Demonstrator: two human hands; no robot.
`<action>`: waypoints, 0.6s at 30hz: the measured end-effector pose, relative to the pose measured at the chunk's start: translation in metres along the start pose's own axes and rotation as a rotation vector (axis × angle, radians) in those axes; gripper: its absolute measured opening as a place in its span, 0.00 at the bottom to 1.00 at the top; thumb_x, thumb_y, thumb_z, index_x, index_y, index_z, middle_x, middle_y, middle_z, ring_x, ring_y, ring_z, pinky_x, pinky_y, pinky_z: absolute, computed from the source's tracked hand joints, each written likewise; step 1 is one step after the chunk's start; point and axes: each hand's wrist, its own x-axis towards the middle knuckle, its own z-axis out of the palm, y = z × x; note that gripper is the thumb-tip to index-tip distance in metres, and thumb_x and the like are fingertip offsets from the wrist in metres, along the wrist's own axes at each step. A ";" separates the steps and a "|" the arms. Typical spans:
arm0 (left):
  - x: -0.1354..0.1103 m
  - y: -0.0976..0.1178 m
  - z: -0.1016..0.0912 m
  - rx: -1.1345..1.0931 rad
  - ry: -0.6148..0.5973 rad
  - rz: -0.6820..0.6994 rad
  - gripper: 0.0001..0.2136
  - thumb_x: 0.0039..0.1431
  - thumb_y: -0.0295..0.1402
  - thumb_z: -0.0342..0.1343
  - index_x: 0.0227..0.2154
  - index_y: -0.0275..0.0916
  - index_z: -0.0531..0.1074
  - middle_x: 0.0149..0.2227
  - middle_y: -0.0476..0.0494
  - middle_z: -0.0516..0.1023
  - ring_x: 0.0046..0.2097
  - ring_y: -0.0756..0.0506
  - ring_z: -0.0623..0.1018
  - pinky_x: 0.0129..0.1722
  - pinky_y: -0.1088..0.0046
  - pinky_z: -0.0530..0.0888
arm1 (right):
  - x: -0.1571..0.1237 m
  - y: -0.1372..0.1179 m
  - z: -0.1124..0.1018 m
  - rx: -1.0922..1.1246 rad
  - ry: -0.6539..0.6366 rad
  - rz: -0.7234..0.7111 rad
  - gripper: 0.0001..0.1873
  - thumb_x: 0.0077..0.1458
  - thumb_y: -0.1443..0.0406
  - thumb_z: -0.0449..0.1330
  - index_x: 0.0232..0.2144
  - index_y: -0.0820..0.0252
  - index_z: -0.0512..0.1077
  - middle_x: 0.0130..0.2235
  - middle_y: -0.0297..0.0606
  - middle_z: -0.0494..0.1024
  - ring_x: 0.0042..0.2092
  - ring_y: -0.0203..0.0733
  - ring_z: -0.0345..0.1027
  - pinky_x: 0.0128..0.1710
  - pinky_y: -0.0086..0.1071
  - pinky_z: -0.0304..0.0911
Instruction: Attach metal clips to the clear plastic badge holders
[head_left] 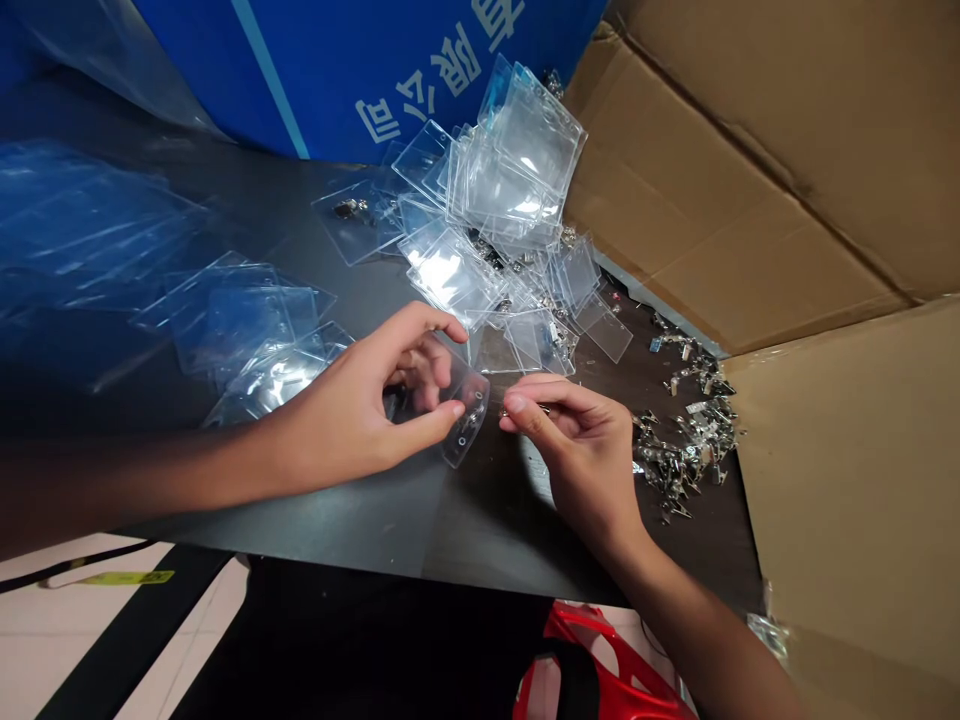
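Observation:
My left hand (367, 405) grips a clear plastic badge holder (466, 415) between thumb and fingers, just above the dark table (420, 520). My right hand (581, 445) is closed in a pinch on a small metal clip (517, 408), held right beside the holder's punched edge. Both hands meet near the table's middle.
A heap of clear badge holders (495, 210) with clips lies behind the hands. Loose metal clips (686, 440) are scattered at the right. Flat empty holders (255, 330) spread at the left. Cardboard box flaps (750, 200) rise on the right, a blue box (337, 60) at the back.

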 end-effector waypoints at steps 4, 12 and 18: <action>0.001 -0.001 0.001 -0.036 -0.012 -0.009 0.23 0.61 0.30 0.68 0.57 0.43 0.69 0.40 0.51 0.75 0.36 0.48 0.82 0.42 0.67 0.82 | 0.001 -0.001 -0.001 0.043 -0.085 0.088 0.09 0.53 0.58 0.83 0.30 0.52 0.88 0.36 0.35 0.89 0.32 0.36 0.81 0.36 0.31 0.83; 0.007 -0.001 -0.006 -0.281 -0.163 -0.141 0.21 0.60 0.32 0.71 0.50 0.44 0.66 0.40 0.50 0.73 0.39 0.48 0.79 0.42 0.68 0.80 | -0.003 -0.005 -0.005 0.140 -0.295 0.208 0.07 0.61 0.60 0.79 0.42 0.49 0.89 0.40 0.35 0.92 0.43 0.44 0.90 0.51 0.40 0.87; 0.004 -0.011 -0.011 -0.417 -0.256 -0.104 0.22 0.63 0.32 0.71 0.52 0.48 0.65 0.42 0.49 0.68 0.40 0.47 0.71 0.38 0.71 0.78 | -0.004 -0.009 -0.003 0.116 -0.315 0.215 0.09 0.61 0.58 0.80 0.41 0.52 0.88 0.36 0.35 0.92 0.40 0.44 0.90 0.48 0.39 0.88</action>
